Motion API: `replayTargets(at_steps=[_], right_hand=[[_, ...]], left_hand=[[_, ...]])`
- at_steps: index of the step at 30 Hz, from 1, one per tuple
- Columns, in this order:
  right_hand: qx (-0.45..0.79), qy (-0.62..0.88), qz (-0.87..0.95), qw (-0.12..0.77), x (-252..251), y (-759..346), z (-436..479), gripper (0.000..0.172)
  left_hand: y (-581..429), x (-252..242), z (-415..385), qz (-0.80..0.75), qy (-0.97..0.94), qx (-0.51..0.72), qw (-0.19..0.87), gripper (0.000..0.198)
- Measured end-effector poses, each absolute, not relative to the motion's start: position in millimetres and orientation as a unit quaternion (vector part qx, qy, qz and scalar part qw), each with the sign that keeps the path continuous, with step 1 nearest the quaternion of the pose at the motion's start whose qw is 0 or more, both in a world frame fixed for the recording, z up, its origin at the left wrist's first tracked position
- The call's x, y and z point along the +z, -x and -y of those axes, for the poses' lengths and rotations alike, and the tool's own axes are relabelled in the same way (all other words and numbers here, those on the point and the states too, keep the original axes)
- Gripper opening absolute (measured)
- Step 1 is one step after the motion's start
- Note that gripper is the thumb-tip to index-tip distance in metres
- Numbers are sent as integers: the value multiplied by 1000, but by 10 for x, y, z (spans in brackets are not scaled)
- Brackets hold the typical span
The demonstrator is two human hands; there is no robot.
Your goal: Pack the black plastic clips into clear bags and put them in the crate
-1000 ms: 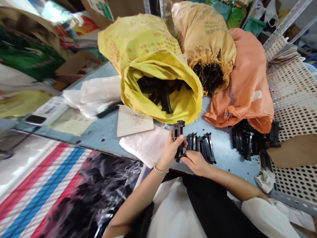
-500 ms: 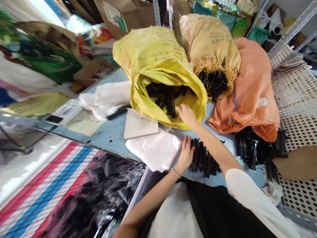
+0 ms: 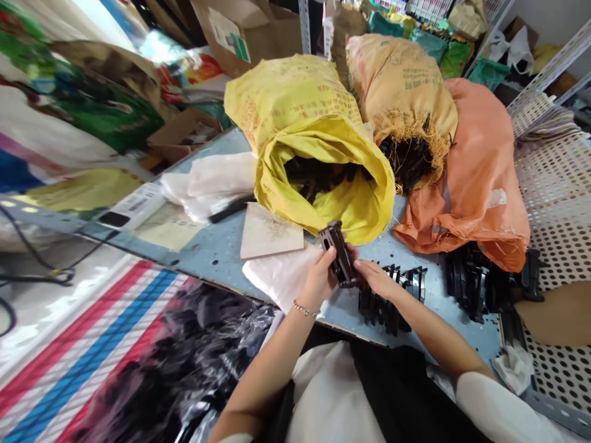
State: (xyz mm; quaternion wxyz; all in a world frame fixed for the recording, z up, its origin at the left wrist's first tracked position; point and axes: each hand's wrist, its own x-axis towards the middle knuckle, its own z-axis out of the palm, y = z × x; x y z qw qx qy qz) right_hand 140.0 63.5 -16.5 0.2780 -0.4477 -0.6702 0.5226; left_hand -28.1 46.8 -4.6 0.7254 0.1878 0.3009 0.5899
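"Storeroom, by the look of it?"

"Yes. White slotted steel shelving [image 3: 542,74] rises at two o'clock, and a pale blue metal tabletop [image 3: 431,329] lies before the person."

"What's the person holding?"

"A ribbed black plastic part [image 3: 339,255], raised just above the tabletop at the centre of the scene. The left hand [image 3: 321,280] is clenched around it, and the right hand [image 3: 376,278] has its fingers [image 3: 357,269] pressed against its lower end, gripping it too."

"And around that part?"

"A row of similar black plastic parts [image 3: 388,307] stands at four o'clock, close to the right hand. A heap of black plastic parts [image 3: 471,286] lies farther out at three o'clock. At twelve o'clock, an open yellow woven sack [image 3: 295,101] spills more black pieces from its mouth, beside a tan woven sack [image 3: 401,74] and an orange woven sack [image 3: 480,184]."

"Anything nearer the left hand?"

"A crumpled white plastic bag [image 3: 279,277] lies at nine o'clock, just beside it, under the edge of a square beige card [image 3: 272,231]."
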Motion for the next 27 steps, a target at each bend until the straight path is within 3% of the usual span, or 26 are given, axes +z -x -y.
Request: replayTargets(at_steps=[4, 6, 8, 15, 20, 27], right_hand=[[293, 489, 751, 333, 194, -1762, -501, 47], [160, 453, 820, 311, 336, -1813, -613, 48], [109, 415, 863, 268, 393, -1779, -738, 48], [206, 468, 827, 236, 248, -1551, -597, 55], [122, 333, 910, 214, 26, -1502, 56, 44], [214, 515, 809, 187, -138, -1828, 524, 37]], left_hand=[[103, 87, -240, -348, -238, 535, 732, 38], [8, 102, -128, -361, -257, 496, 747, 35], [-77, 104, -59, -371, -271, 473, 752, 34], [-52, 61, -97, -431, -203, 522, 707, 38], [34, 37, -52, -433, -148, 494, 739, 50], [-18, -213, 143, -503, -345, 460, 645, 40]])
